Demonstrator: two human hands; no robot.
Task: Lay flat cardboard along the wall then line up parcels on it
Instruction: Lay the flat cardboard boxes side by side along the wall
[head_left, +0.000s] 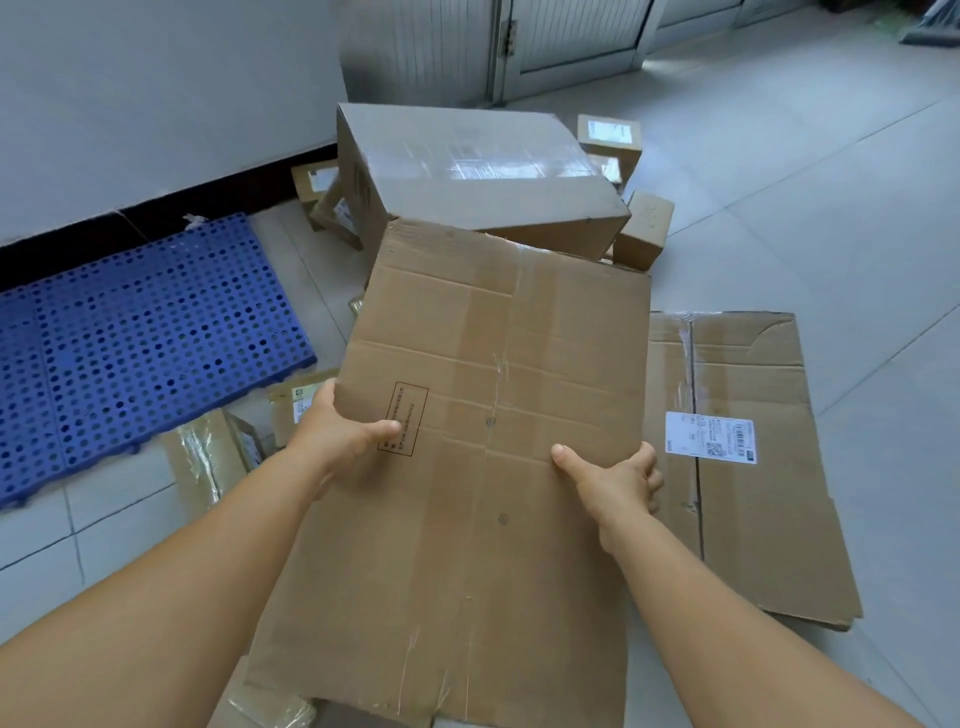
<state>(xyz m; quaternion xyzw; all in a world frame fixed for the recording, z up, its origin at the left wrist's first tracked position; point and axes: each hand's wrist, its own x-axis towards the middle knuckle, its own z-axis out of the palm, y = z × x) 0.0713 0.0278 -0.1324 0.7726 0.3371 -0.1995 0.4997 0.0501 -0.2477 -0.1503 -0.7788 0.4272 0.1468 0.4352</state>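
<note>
I hold a flattened brown cardboard sheet (483, 415) in front of me, lifted above the floor. My left hand (340, 434) grips its left edge, thumb on top. My right hand (615, 480) grips its right edge the same way. A second flat cardboard (748, 499) with a white label lies on the tiles to the right. A large taped parcel (467, 171) sits tilted beyond the sheet, with small parcels (647, 228) around it. More parcels (213, 457) lie under my left arm.
A blue perforated plastic mat (135, 338) lies on the floor along the white wall (156, 93) with its black skirting. A door (571, 36) stands at the back. Grey floor tiles (831, 182) stretch to the right.
</note>
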